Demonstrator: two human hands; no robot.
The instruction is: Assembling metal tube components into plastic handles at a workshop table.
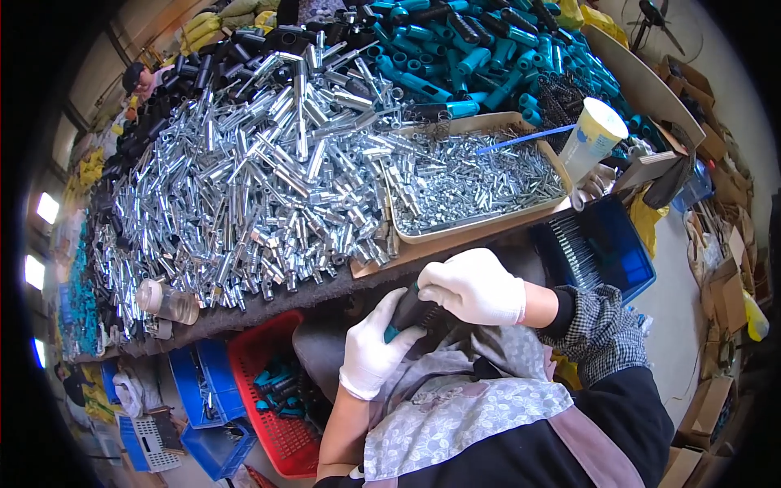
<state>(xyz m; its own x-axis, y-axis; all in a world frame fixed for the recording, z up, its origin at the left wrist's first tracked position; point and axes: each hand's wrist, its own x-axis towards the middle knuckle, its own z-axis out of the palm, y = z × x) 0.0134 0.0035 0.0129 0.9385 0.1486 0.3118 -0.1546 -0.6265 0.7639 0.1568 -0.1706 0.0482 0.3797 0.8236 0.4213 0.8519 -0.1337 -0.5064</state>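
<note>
In front of my lap, my left hand (pixel 370 354), in a white glove, is wrapped round a black and teal tool handle (pixel 412 307). The gloved right hand (pixel 478 286) is closed at the handle's upper end, its fingertips pinched together there. Whatever those fingertips hold is too hidden to make out. Beyond both hands, a shallow tray (pixel 488 225) of small metal pins and screws rests on the table. Left of it lies a big heap of shiny metal shafts and sockets (pixel 268 179).
Teal handles (pixel 455 65) are piled at the back. A paper cup (pixel 590 142) stands right of the tray, near a blue stick (pixel 525 140). A clear jar (pixel 167 302) lies at the table's left edge. Below are a red basket (pixel 264 407) and a dark blue bin (pixel 630 244).
</note>
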